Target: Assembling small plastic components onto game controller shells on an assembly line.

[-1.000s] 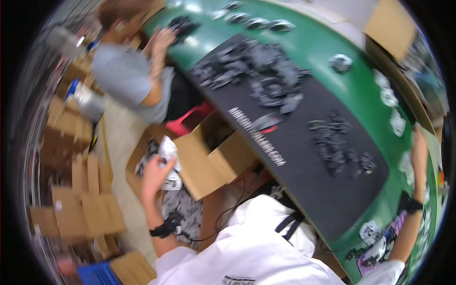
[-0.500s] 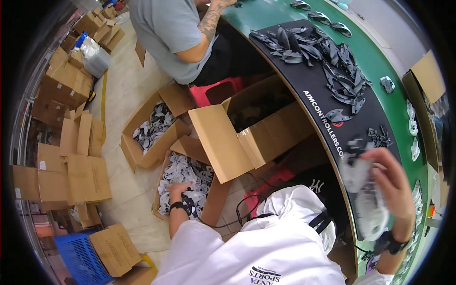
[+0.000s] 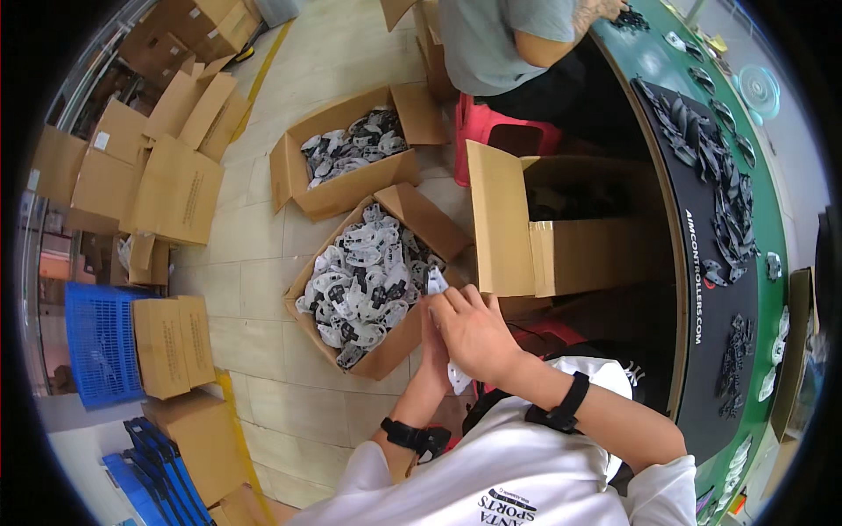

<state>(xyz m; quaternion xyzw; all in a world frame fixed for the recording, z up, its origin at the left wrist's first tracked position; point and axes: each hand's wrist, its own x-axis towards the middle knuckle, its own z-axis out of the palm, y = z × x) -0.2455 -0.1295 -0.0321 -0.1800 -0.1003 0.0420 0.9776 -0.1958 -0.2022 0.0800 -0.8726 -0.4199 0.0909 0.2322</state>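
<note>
Two cartons [image 3: 392, 352] stand near; left fingers [image 3: 430, 323] and right fingers [image 3: 458, 302] seemingly grip white plastic [image 3: 437, 280].

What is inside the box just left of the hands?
A heap of white and black parts lies in the box; only the heap's upper layer shows. Whatever lies underneath, and the box's bottom, are covered.
</note>
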